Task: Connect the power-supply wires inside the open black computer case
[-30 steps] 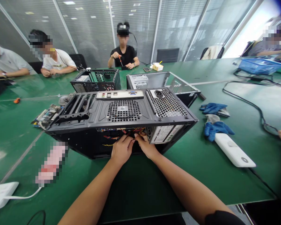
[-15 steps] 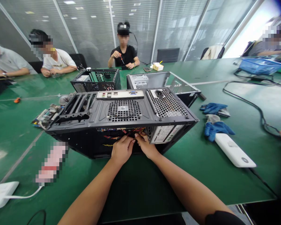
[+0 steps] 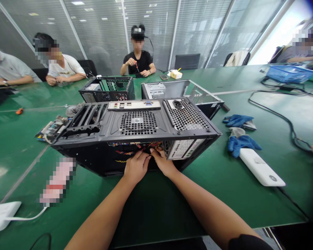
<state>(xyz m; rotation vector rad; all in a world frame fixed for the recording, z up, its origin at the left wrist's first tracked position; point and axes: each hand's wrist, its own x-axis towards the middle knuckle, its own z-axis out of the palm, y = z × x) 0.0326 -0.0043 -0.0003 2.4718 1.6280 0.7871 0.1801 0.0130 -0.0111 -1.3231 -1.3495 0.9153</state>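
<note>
A black computer case (image 3: pixel 101 130) lies on the table in front of me, its rear panel facing up and its open side toward me. Inside it, a bundle of coloured cables (image 3: pixel 125 151) runs beside the labelled power supply (image 3: pixel 184 148). Bent fingers of my left hand (image 3: pixel 136 166) close on the cables from the left. My right hand (image 3: pixel 163 162) grips them just below the power supply, thumb uppermost. The two hands almost touch, and their fingertips are partly hidden among the wires.
Two more open cases, one black (image 3: pixel 106 92) and one silver (image 3: pixel 172 91), stand behind. A circuit board (image 3: pixel 54 128) is at the left end. Blue gloves (image 3: pixel 242 144) and a white power bank (image 3: pixel 262 166) lie right. Across the table, a person holds a screwdriver (image 3: pixel 136 65).
My hands stay in nearly the same place at the cables, with hardly any finger movement. Across the table, the person's screwdriver has shifted slightly.
</note>
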